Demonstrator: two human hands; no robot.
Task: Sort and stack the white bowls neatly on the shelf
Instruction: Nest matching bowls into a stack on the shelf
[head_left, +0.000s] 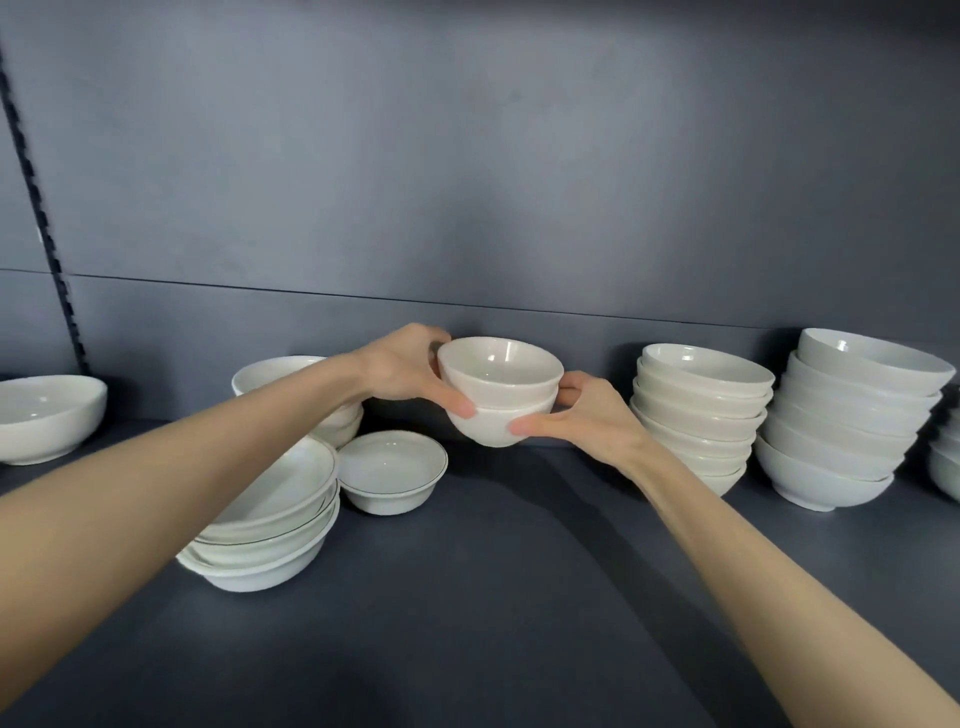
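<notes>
Far to the left of your grip, a single wide white ceramic bowl (47, 415) sits alone, apart from any stack. Nearer, under your left forearm, a leaning stack of shallow white dishes with a thin dark rim line (270, 519) holds about five. Behind it, partly hidden by the arm, a short stack of rounder white bowls (291, 371) shows two or three; the count is unsure. Just left of and below the grip lies one loose dark-rimmed dish (392, 470), which looks to belong on the leaning stack. Your left hand (410, 369) and right hand (587, 415) clamp from either side a pair of small, deep white ceramic bowls (498, 395), one nested in the other, with thumbs on the near wall and fingers curled round the back. The pair is toward the back of the dark grey shelf (519, 597); whether its foot touches the shelf cannot be told. Right of the grip stand a stack of about seven medium white bowls (701, 410), then a taller stack of about six large white bowls (847, 421), then a cut-off stack at the edge (948, 462). The right side looks sorted; the pair in hand, the loose dish and the lone bowl appear left to place.
</notes>
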